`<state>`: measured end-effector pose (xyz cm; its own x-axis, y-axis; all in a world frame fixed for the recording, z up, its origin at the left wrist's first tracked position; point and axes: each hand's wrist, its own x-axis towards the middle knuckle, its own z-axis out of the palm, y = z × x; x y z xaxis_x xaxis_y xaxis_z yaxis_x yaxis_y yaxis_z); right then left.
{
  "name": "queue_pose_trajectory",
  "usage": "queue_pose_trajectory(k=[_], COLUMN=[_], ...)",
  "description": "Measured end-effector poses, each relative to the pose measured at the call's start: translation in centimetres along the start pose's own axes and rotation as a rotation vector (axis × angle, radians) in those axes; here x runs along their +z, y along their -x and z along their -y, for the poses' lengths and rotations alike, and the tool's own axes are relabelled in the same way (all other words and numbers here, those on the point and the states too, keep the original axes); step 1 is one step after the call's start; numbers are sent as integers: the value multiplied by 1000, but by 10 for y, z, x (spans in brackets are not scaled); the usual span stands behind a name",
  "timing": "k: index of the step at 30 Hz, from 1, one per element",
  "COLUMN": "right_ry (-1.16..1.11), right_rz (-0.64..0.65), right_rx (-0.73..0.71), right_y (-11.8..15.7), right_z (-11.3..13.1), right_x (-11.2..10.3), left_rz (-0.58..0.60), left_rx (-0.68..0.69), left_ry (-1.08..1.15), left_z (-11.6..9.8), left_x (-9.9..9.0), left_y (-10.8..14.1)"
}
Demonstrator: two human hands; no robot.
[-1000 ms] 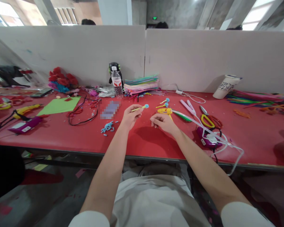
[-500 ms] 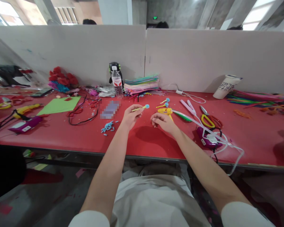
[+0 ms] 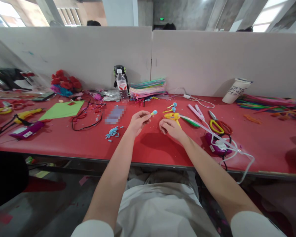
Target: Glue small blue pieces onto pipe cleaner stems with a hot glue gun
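My left hand [image 3: 140,121] pinches a short yellow stem with a blue tip [image 3: 154,112], held above the red table [image 3: 88,141]. To its right my right hand [image 3: 169,127] hovers with curled fingers; whether anything is between them is hidden. Just beyond my right hand lies a yellow glue gun [image 3: 172,116]. Behind the gun rest two finished-looking pieces with yellow stems and blue tips [image 3: 173,109]. A small pile of short light-blue pieces [image 3: 112,132] sits left of my left hand.
Right side: pink flat tongs [image 3: 196,112], scissors [image 3: 216,126], a purple box with cables [image 3: 217,144] and a white cup [image 3: 236,90]. Behind: a water bottle [image 3: 122,86] and bundled pipe cleaners [image 3: 148,88]. Left: green sheet [image 3: 61,110], another yellow glue gun [image 3: 29,115].
The stem in my left hand has turned, and less of it shows past my fingers. My right hand has moved slightly to the right, its fingers more curled.
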<state>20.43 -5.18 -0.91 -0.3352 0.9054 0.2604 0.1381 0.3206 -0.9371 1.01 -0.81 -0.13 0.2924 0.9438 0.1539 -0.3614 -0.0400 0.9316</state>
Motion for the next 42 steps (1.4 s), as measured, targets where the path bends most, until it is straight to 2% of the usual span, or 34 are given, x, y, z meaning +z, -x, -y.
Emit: queue_pose_trajectory(k=[10, 16, 22, 28, 42], right_ry=[-20, 33, 69, 89, 125], right_rz=[-21, -46, -88, -104, -113], right_rx=[0, 0, 3, -15, 5], right_y=[3, 1, 0, -1, -2], right_z=[4, 5, 3, 0, -8], right_x=[2, 3, 3, 2, 1], left_rz=[25, 68, 95, 137, 164], left_rx=[-3, -56, -133, -179, -112], left_ry=[4, -47, 16, -174, -321], left_z=[-3, 4, 9, 6, 5], left_x=[4, 3, 7, 9, 11], left_y=[2, 1, 0, 3, 7])
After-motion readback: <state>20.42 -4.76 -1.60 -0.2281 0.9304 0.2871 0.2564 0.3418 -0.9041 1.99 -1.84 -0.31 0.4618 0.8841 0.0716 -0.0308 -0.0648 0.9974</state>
